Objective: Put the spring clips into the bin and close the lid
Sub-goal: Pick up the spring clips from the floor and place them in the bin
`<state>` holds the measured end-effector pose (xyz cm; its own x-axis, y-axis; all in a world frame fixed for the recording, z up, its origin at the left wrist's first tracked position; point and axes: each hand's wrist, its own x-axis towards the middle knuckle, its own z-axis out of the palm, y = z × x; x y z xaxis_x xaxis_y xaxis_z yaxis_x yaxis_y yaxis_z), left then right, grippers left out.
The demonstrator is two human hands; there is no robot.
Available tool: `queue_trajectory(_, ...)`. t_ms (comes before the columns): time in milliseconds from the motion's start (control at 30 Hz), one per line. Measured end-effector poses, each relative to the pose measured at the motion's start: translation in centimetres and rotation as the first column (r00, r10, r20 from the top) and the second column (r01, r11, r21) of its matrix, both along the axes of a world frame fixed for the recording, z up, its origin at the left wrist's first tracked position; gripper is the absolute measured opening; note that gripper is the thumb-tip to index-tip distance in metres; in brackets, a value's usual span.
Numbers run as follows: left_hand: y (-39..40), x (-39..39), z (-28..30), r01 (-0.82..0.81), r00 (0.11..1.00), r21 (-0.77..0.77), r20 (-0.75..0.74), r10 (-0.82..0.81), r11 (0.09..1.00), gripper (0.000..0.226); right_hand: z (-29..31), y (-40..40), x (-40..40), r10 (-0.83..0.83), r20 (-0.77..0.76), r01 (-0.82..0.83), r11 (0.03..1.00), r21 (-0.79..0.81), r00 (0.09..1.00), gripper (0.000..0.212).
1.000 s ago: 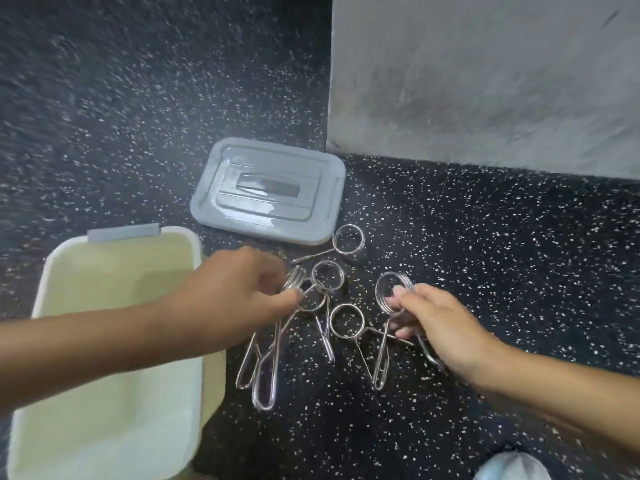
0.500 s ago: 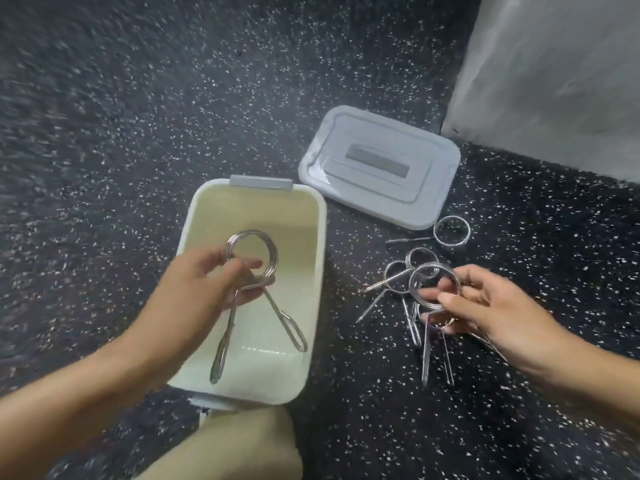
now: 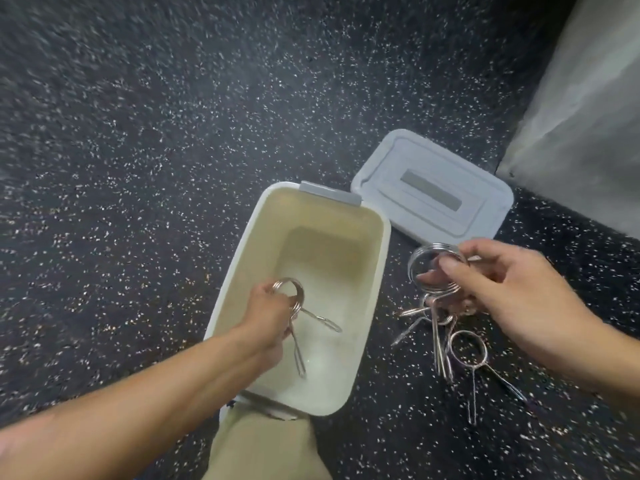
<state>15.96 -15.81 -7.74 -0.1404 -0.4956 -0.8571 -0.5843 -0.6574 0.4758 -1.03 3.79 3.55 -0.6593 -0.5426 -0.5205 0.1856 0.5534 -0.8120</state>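
Inside bin (image 3: pixel 375 237), left grip (image 3: pixel 268 315) around clip (image 3: pixel 294 303)

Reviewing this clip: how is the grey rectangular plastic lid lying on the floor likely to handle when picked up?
The grey rectangular plastic lid looks thin and moulded, so probably light and fairly stiff. It lies flat on the speckled dark floor, so it is unlikely to tip or roll. Its recessed centre handle should give the fingers purchase.
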Motion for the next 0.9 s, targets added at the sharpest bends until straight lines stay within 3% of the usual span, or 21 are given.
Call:
queue_trajectory(167,-0.3,0.0,-2.1,0.111,0.992,-0.038,0.063,-0.109,0.993,0.043,0.5,-6.7,-0.7,0.173,-0.235,-0.188,0.981,-0.046,0.956,0.018)
queue_trajectory(300,-0.9,0.4,-3.2,0.256,0.962,-0.142,0.137,-0.237,0.956,0.04,-0.9,-12.2,-0.7,0.325,-0.397,-0.35,0.937,0.01,0.858,0.02)
queue_trajectory(467,-1.3,1.0,-3.3,0.578,0.803,-0.15,0.284,-0.525,0.802,0.049,-4.3,-16.6,0.5,0.559,-0.52,-0.529,0.819,0.224,0.645,0.021)
queue_trajectory(567,-0.5,1.1,-3.4,0.647,0.737,-0.114,0.345,-0.581,0.754,0.062,-7.6,-18.1,1.7,0.69,-0.526,-0.584,0.714,0.385,0.497,0.023)
queue_trajectory(733,0.3,0.9,-2.7,0.687,0.688,-0.055,0.368,-0.625,0.724,0.082,-11.9,-18.9,2.6,0.818,-0.467,-0.55,0.573,0.607,0.337,0.023)
queue_trajectory(800,0.1,0.9,-2.3,0.696,0.677,-0.052,0.378,-0.632,0.716,0.082,-12.7,-18.9,2.8,0.837,-0.448,-0.521,0.546,0.656,0.314,0.025)
queue_trajectory(900,-0.2,0.9,-1.4,0.692,0.685,-0.044,0.357,-0.635,0.721,0.084,-14.2,-19.2,3.3,0.845,-0.405,-0.507,0.533,0.677,0.348,0.022)
